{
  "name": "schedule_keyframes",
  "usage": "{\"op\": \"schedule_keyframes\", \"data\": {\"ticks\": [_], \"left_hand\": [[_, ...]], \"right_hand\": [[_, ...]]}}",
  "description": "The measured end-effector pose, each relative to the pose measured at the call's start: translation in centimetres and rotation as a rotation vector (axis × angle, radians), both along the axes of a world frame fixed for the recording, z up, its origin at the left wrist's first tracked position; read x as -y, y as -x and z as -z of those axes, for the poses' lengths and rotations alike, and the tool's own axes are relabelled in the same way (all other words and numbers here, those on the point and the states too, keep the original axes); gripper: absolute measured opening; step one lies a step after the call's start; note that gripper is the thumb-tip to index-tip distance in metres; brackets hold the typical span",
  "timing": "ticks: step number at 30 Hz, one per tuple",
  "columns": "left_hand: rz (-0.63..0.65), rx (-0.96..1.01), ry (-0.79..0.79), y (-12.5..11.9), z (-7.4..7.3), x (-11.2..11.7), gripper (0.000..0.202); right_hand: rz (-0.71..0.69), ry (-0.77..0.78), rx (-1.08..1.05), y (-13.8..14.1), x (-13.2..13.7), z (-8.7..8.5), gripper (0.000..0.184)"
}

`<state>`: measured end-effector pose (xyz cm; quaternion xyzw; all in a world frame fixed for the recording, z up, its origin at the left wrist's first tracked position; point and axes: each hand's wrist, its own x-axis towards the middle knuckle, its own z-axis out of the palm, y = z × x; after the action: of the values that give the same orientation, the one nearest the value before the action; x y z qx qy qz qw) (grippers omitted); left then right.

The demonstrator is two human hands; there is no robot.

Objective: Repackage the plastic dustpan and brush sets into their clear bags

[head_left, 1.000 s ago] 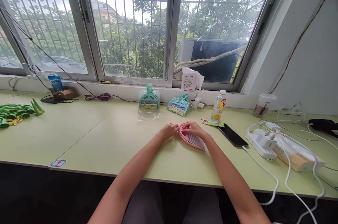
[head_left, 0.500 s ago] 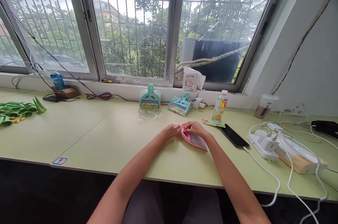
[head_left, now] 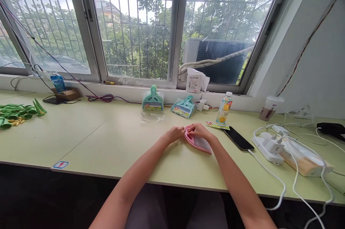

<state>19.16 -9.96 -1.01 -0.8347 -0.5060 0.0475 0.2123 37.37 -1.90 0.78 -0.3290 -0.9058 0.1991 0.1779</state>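
A small pink dustpan and brush set (head_left: 198,143) lies tilted on the table in front of me, its pale bristles facing down and right. My left hand (head_left: 175,134) is closed at the set's left end, where the handle seems to be; the fingers hide that part. Over the upper edge of the set, my right hand (head_left: 198,130) has its fingers bent and pressed onto the pink plastic. Beyond my hands are a green dustpan and brush set (head_left: 153,99) standing upright in clear wrap and a second wrapped green set (head_left: 184,107) leaning back.
On the right are a drink bottle (head_left: 224,108), a printed card (head_left: 215,126), a phone (head_left: 239,138), a power strip (head_left: 269,149) with white cables and a tissue pack (head_left: 304,160). Green cone-shaped pieces (head_left: 21,112) lie far left. Clear film (head_left: 153,117) lies mid-table.
Almost nothing differs. Both hands stay on the pink set, with only a very slight shift of the right hand's fingers and of the view.
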Motion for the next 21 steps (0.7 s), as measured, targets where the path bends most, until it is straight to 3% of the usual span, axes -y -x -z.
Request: {"op": "schedule_keyframes", "data": {"ticks": [21], "left_hand": [[-0.036, 0.064, 0.025, -0.25, -0.19, 0.47, 0.030]], "right_hand": [[0.040, -0.083, 0.078, 0.49, 0.01, -0.59, 0.016]]}}
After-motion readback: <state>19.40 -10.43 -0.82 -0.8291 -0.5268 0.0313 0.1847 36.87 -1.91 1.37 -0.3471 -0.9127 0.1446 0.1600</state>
